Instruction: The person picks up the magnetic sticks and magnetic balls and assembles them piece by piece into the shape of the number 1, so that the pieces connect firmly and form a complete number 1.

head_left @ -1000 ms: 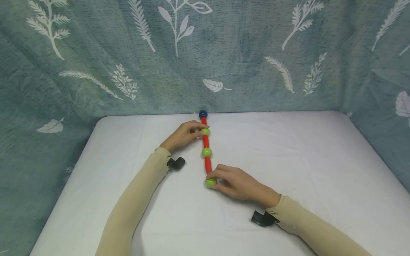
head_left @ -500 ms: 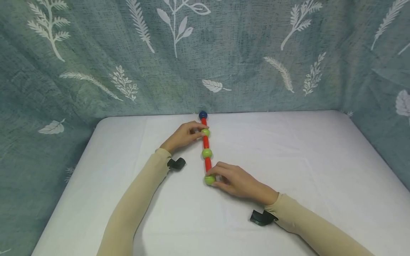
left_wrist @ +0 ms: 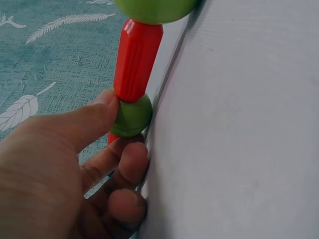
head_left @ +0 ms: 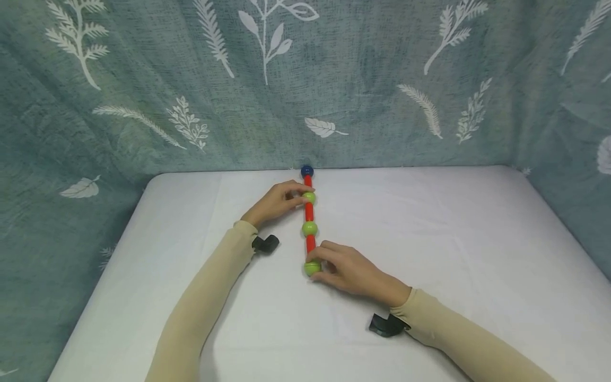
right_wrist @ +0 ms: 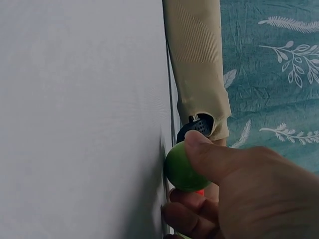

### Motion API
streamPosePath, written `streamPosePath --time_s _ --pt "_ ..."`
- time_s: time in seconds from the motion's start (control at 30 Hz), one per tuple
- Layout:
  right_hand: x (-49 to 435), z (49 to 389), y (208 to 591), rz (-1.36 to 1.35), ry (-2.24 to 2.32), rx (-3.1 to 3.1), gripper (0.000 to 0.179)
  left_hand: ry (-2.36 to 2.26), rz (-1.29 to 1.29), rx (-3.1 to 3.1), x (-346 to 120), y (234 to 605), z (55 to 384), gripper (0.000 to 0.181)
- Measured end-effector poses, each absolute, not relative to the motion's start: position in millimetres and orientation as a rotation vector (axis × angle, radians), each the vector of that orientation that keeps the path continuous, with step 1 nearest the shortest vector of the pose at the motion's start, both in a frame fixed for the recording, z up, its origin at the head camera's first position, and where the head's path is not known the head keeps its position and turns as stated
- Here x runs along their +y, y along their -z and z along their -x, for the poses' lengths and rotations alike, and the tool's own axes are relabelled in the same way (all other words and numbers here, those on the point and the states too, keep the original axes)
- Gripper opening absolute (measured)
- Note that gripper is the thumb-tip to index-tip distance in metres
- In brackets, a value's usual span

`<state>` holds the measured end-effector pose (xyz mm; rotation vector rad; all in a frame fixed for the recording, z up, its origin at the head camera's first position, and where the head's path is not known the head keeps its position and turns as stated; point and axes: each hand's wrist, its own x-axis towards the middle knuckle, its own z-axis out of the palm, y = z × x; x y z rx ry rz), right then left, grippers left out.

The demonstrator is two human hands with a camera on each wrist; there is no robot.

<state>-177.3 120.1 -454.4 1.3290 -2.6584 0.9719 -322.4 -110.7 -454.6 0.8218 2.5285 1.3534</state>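
A row of balls and red rods lies on the white table, running away from the person. At its far end is a dark blue ball [head_left: 307, 171]. My left hand [head_left: 278, 201] pinches the far green ball [left_wrist: 133, 117] between thumb and forefinger, with a red rod [left_wrist: 137, 60] joining it on the near side. The middle green ball [head_left: 310, 228] is untouched. My right hand [head_left: 352, 271] pinches the near green ball [right_wrist: 182, 168], and its fingers partly cover the end of the near red rod [head_left: 311, 243].
The white tabletop [head_left: 453, 265] spreads to both sides of the row. Its far edge meets a green curtain [head_left: 367, 116] with white leaf prints, close behind the blue ball. Each wrist carries a black camera [head_left: 265, 244].
The right hand has moved slightly forward with the near green ball, toward the red rod. The row looks a little straighter. The left hand keeps its pinch.
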Motion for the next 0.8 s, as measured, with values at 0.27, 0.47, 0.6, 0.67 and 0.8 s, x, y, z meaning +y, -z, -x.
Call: streamPosePath --time_s 0.27,0.47,0.6,0.67,0.8 --pt "122.2 177.4 456.0 -1.33 -1.043 -2.687 0.03 -1.339 -0.822 2.558 -111.4 460.7 326.5 0.031" --pt "123.0 176.7 457.5 -1.312 -1.086 -2.711 0.031 -1.333 -0.819 2.566 -110.9 461.6 325.3 0.031" --pt "123.2 175.6 456.9 -1.298 -1.089 -2.724 0.032 -1.331 -0.82 2.57 -110.8 462.1 325.4 0.03" --pt "123.4 175.3 456.6 -1.298 -1.089 -2.724 0.032 -1.33 -0.822 2.573 -110.8 462.6 325.5 0.03" --pt "124.2 174.7 457.6 -1.307 -1.095 -2.712 0.032 -1.328 -0.82 2.579 -110.6 463.2 324.2 0.03"
